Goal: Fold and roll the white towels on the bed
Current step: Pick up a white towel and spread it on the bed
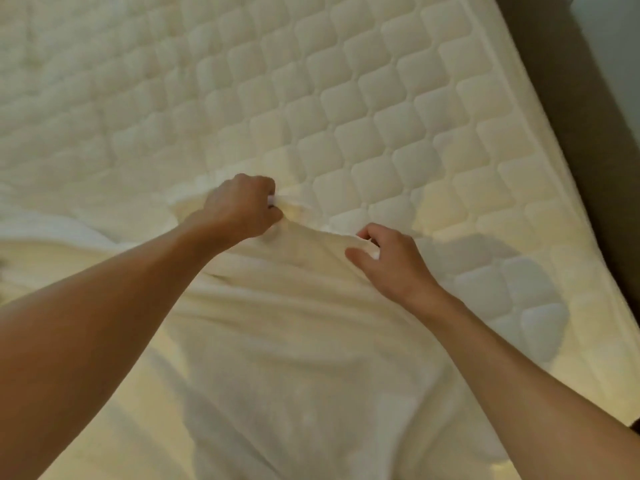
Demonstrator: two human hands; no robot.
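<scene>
A white towel [294, 341] lies spread over the near part of the quilted mattress [346, 81], reaching down to the bottom of the view. My left hand [242, 209] grips the towel's far edge in a closed fist, with a bit of cloth showing between the fingers. My right hand [388, 261] pinches the same far edge a little to the right, thumb on top and fingers curled over the hem. The edge between the two hands sags slightly. More white cloth [52, 237] lies at the left, partly hidden behind my left forearm.
The mattress runs far to the back and left. Its right edge [554, 168] slants down the frame, with a dark brown strip of floor or bed frame [588, 98] beyond it. My shadow falls on the mattress to the right of my right hand.
</scene>
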